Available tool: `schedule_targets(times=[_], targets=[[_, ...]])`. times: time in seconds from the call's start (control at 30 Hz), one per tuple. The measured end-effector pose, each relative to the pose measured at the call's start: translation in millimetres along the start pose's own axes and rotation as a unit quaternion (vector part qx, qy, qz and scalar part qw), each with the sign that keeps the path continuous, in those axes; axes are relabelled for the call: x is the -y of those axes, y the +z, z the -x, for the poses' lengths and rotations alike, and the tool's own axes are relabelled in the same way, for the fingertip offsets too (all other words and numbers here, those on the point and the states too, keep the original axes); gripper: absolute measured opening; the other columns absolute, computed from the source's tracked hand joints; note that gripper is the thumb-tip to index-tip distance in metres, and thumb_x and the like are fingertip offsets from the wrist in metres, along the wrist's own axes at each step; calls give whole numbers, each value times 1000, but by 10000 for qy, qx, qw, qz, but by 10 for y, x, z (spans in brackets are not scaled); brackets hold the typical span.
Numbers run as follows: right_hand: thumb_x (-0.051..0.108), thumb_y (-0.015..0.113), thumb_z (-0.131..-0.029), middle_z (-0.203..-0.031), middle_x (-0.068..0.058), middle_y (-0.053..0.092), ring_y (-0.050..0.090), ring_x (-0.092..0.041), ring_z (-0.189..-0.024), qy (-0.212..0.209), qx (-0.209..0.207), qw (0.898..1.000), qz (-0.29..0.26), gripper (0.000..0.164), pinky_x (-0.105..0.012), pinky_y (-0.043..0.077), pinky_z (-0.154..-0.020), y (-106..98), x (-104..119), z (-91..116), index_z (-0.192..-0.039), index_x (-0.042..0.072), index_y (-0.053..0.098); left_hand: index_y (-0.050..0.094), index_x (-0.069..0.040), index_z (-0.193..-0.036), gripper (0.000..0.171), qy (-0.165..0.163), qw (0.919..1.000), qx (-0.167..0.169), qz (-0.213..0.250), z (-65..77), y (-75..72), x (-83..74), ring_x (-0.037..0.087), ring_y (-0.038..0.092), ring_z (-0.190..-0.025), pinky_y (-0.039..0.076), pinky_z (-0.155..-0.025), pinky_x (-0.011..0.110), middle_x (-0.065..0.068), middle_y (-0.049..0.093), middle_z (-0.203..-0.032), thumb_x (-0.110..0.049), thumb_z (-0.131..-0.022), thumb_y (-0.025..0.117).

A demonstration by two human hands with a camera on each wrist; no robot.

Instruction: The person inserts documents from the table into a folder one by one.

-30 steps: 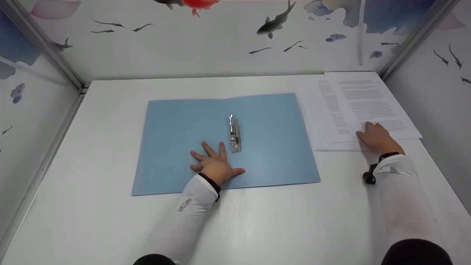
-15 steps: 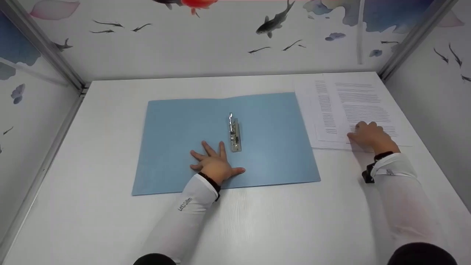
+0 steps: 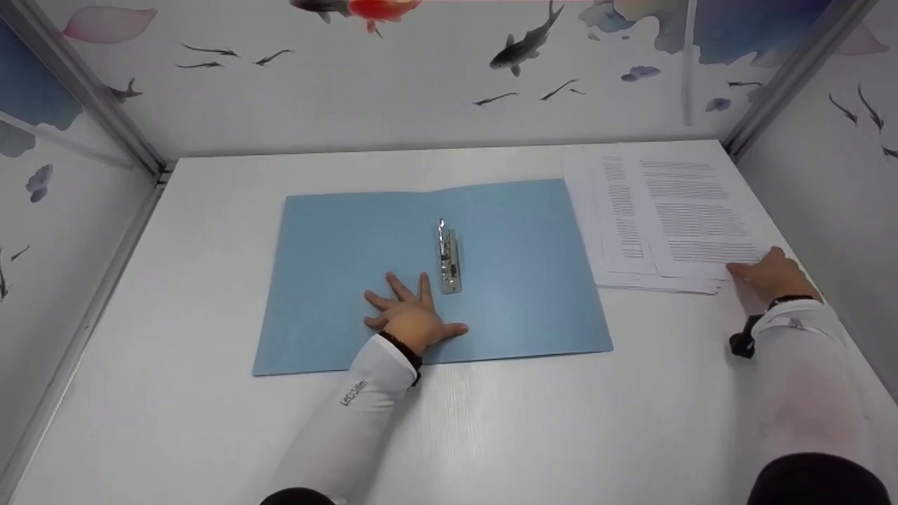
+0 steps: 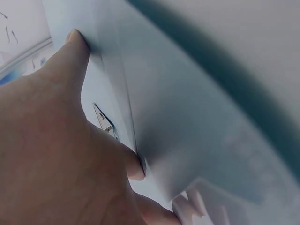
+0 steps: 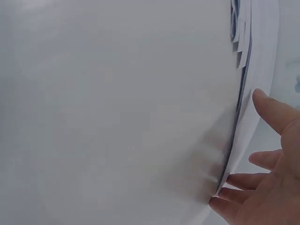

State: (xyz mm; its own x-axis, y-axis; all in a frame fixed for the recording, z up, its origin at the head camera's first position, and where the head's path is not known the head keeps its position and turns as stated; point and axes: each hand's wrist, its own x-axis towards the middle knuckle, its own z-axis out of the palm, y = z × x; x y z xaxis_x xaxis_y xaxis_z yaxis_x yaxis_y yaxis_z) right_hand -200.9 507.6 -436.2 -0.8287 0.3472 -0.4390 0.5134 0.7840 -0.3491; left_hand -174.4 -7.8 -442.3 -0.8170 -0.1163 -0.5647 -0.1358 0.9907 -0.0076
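Observation:
A light blue folder lies spread flat on the table in the head view, with a metal binder clip near its spine. My left hand rests palm down on the folder's lower middle, fingers spread wide, just below the clip. To the folder's right is a loose stack of printed paper sheets. My right hand is at the stack's lower right corner. In the right wrist view, the thumb lies over the sheets and the other fingertips touch their edge, fairly straight. Several sheet edges look uneven there.
The white table meets a back wall printed with fish. A side wall stands close beyond my right hand, and another wall rises on the left. The stack's left edge borders the folder.
The top sheet has slid left and slightly down over the stack. My right hand first moved left with it, then right to its lower right corner. My left hand has stayed put.

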Motion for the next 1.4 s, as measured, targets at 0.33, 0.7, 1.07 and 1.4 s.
schedule_targets(times=[0.33,0.7,1.07,1.4], targets=[[40,59,-92,-131,-52,20,26,-63,-119,-53,-402,9988,281,99,-68,35,-95,27,96,23,-141,-24,1,-5,-29,-157,110,22,9994,148,297,5,0,38,59,1,-140,33,-105,64,24,-14,-159,-77,-78,55],[39,65,-87,-129,-51,21,25,-61,-117,142,-433,9989,101,100,-65,34,-90,71,141,57,-139,-26,9,1,-24,-157,107,5,10000,29,-58,-22,-42,155,63,13,-137,34,-105,62,31,-3,-158,-78,-80,51],[19,60,-89,-133,-49,23,35,-51,-109,-46,-697,9953,-673,84,-56,39,-93,97,116,22,-137,-28,9,7,-28,-157,106,136,9996,-106,242,-62,-64,283,61,-3,-140,20,-106,72,30,-13,-157,-76,-78,58],[16,47,-95,-145,-44,22,30,-53,-132,233,-537,9935,-975,70,-58,31,-109,31,36,-43,-144,-20,13,6,-27,-157,108,250,9970,-95,728,-40,-61,347,59,-6,-140,22,-104,74,30,-13,-157,-73,-78,61]])
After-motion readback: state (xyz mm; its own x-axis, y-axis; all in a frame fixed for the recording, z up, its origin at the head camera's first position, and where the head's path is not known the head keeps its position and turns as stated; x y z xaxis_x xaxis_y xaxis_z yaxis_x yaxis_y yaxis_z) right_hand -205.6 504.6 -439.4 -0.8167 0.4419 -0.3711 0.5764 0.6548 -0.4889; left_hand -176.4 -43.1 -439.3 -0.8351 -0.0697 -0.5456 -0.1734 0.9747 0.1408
